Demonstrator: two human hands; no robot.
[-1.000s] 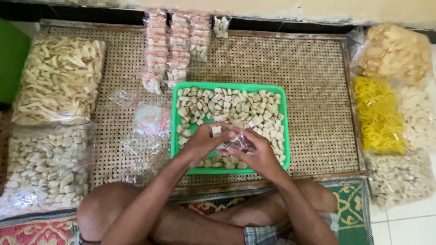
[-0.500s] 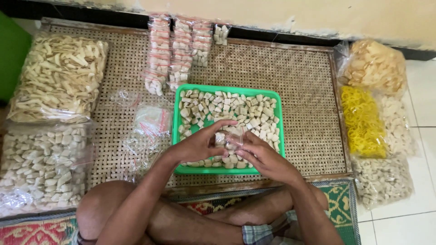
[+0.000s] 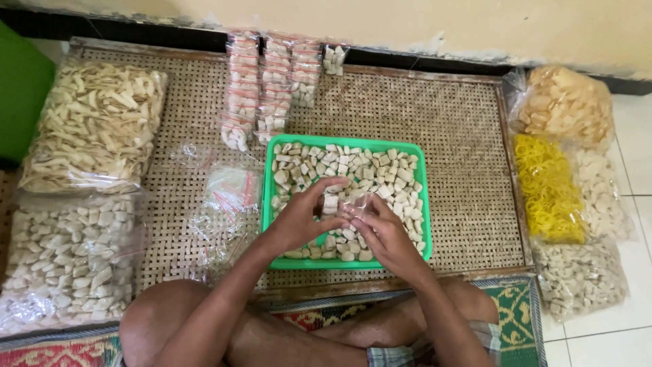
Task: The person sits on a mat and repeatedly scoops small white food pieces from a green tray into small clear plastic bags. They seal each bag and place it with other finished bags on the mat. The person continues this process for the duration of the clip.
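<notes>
A green plastic tray (image 3: 426, 204) full of pale square cracker pieces lies on a woven mat in front of me. Over its near half, my left hand (image 3: 302, 217) pinches one pale cracker piece (image 3: 331, 203) between thumb and fingers. My right hand (image 3: 380, 231) holds a small clear plastic bag (image 3: 356, 204) right beside that piece. The two hands touch above the tray. My crossed legs are at the bottom of the view.
Strips of small filled packets (image 3: 272, 88) lie behind the tray. Empty clear bags (image 3: 227, 197) sit to its left. Large bags of crackers lie at left (image 3: 95, 122) and right (image 3: 564, 102), among them a yellow one (image 3: 547, 190). A wall runs along the back.
My hands have stayed together over the tray's near half, fingers shifting slightly around the cracker piece and bag. The camera has drifted a little.
</notes>
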